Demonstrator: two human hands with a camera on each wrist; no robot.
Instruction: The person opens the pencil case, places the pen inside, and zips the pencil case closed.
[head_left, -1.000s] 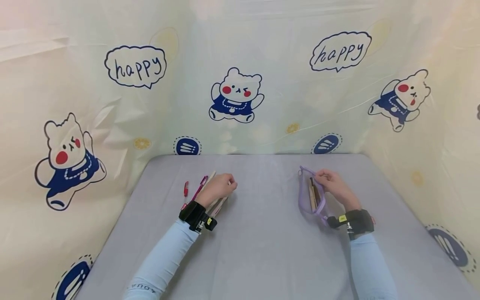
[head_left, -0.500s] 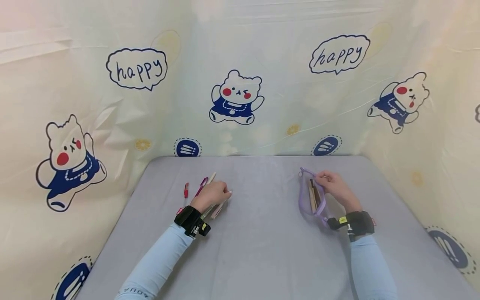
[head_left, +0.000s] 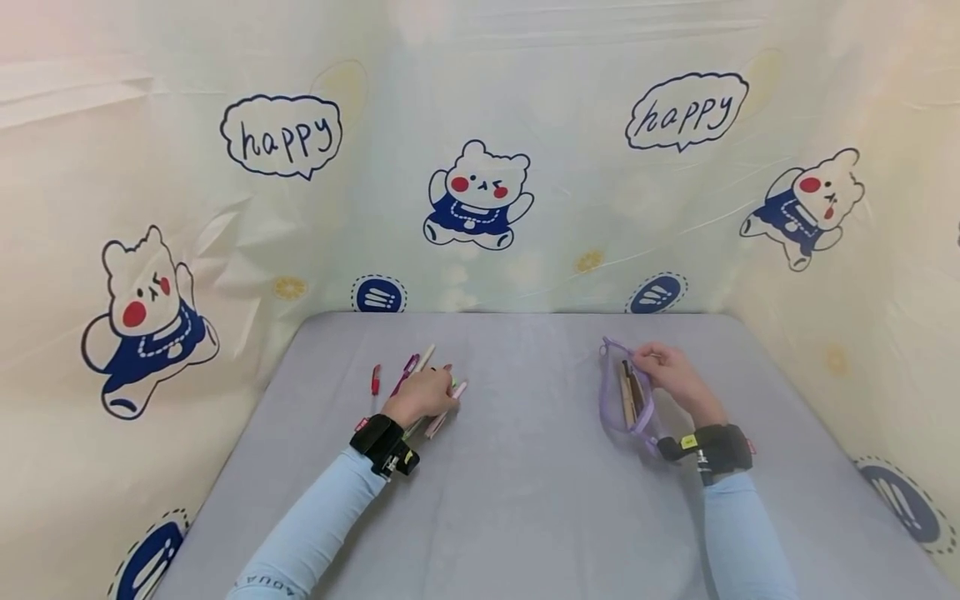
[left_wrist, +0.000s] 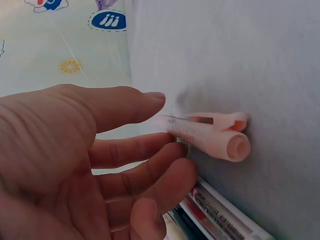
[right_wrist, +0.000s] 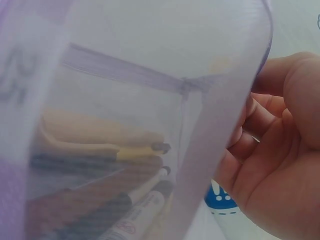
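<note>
My left hand [head_left: 423, 393] is over a loose bunch of pens on the left of the table. In the left wrist view a pale pink capped pen [left_wrist: 215, 140] lies just beyond the fingertips, its clip facing up. The thumb stands apart from the fingers, and the index fingertip is right at the pen's side. More pens [left_wrist: 220, 210] show below the fingers. My right hand [head_left: 675, 379] pinches the rim of a see-through pencil pouch [head_left: 605, 408] with purple edges, holding it open. Several pens and pencils [right_wrist: 145, 200] are inside the pouch.
A short red pen [head_left: 376, 381] lies left of the bunch, near a purple pen [head_left: 410, 364] and a whitish pen [head_left: 425, 357]. The grey table [head_left: 517, 483] runs back to a printed curtain [head_left: 570, 167].
The left hand has drawn back slightly to the left and lowered to the pens; its fingers have spread from a closer curl. The right hand and pouch stay in place.
</note>
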